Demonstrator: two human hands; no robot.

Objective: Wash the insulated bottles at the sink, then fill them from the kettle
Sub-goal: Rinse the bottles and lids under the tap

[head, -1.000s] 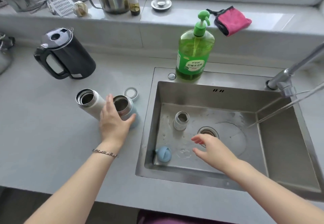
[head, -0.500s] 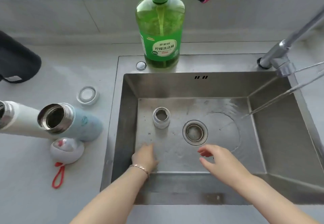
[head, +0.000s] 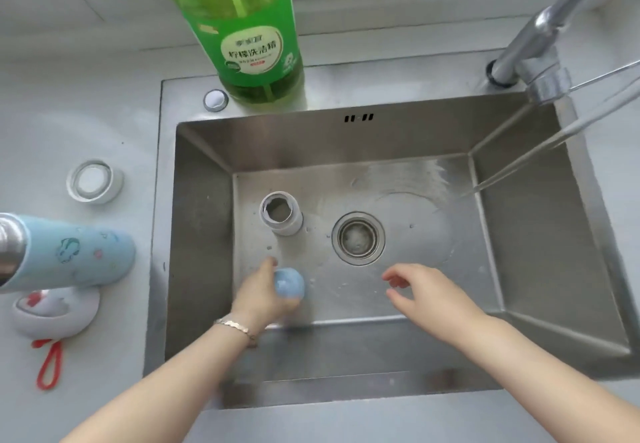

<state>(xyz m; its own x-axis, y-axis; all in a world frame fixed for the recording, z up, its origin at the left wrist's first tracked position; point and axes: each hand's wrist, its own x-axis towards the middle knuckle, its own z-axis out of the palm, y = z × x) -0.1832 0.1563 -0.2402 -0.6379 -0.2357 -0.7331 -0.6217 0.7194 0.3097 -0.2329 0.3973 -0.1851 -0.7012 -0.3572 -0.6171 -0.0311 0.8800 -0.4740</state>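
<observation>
Left hand [head: 263, 292]: grip closed around the blue cap [head: 290, 286] on the sink [head: 204, 234] floor, probably picking it up to rinse. Right hand [head: 429, 293]: grip released, fingers loosely spread above the wet floor, likely ready to receive it. Blue bottle [head: 79, 255] sits on the table [head: 86, 390] just left of the sink, clear of the running stream [head: 519, 164].

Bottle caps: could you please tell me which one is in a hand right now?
The blue cap, gripped by the left hand in the sink. The grey cap stands untouched by the drain; the white cap lies on the counter.
</observation>
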